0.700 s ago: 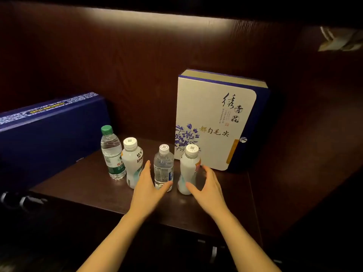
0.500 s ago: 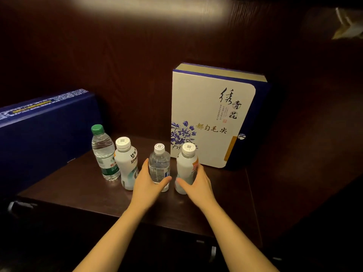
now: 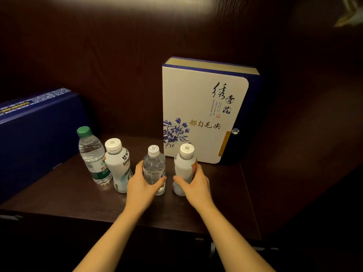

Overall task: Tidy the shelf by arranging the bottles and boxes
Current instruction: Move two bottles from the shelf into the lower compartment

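Note:
Several bottles stand in a row on the dark wooden shelf (image 3: 216, 209). From the left: a clear water bottle with a green cap (image 3: 92, 156), a white drink bottle (image 3: 117, 163), a small clear bottle with a white cap (image 3: 154, 163) and a second white drink bottle (image 3: 184, 163). My left hand (image 3: 143, 185) wraps around the small clear bottle. My right hand (image 3: 196, 183) grips the second white bottle. A white and blue tea box (image 3: 202, 112) stands upright behind them. A dark blue box (image 3: 37, 134) stands at the left.
The shelf's dark back wall rises behind the boxes and a side wall closes the right. The shelf's front edge runs just below my wrists. A pale object (image 3: 349, 14) shows at the top right corner.
Both hands have moved forward and closed around their bottles: the left on the small clear bottle, the right on the white bottle. The view has shifted slightly.

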`<state>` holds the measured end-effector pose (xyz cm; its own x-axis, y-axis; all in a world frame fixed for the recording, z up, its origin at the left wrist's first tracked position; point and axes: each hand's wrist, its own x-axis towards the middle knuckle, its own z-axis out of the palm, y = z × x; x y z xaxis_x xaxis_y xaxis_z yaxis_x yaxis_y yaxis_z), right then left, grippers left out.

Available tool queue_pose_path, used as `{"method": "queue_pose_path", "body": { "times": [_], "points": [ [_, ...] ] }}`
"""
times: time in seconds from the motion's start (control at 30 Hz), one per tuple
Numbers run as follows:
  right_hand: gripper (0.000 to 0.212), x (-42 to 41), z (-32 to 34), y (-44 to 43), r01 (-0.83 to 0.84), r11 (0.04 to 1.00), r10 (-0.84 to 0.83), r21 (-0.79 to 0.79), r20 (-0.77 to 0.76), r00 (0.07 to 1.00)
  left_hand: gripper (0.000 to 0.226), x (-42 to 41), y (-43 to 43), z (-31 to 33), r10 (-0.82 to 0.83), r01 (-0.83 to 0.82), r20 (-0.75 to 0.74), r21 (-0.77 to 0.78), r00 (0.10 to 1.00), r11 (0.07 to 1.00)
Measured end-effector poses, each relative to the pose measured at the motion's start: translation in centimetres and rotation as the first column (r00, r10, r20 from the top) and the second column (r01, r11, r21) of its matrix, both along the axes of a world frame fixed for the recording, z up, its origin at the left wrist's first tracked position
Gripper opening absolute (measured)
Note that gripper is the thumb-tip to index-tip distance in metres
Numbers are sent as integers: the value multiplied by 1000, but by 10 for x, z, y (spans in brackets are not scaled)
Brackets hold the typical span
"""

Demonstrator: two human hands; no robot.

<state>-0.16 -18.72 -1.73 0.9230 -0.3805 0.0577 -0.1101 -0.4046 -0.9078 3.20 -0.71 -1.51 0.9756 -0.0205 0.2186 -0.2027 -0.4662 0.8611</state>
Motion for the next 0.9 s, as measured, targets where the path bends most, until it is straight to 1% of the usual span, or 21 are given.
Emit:
{"method": "queue_pose_path", "body": {
  "times": [0.17, 0.33, 0.53, 0.6, 0.7, 0.8, 0.9],
  "points": [
    [65, -34, 2, -16, 51, 999, -51, -14, 23, 998, 80, -22, -6, -1, -49, 49, 9, -20, 999, 999],
    [57, -73, 13, -40, 116, 993, -114, -25, 75, 991, 84, -36, -33, 9, -123, 124, 27, -43, 992, 991],
    [62, -118, 35, -73, 231, 972, -223, -42, 145, 964, 83, -49, -79, 27, -257, 264, 84, -80, 963, 961],
    [64, -134, 42, -81, 280, 959, -269, -44, 165, 949, 83, -54, -94, 31, -310, 320, 108, -94, 945, 943],
    [61, -162, 51, -88, 371, 928, -358, -41, 187, 915, 81, -63, -111, 35, -405, 420, 140, -99, 904, 902],
    [60, -189, 55, -87, 457, 889, -443, -27, 199, 874, 78, -75, -123, 41, -506, 524, 164, -97, 847, 846],
    [57, -218, 59, -82, 529, 847, -510, -43, 211, 834, 82, -89, -134, 45, -600, 619, 164, -110, 783, 778]
  ]
}}
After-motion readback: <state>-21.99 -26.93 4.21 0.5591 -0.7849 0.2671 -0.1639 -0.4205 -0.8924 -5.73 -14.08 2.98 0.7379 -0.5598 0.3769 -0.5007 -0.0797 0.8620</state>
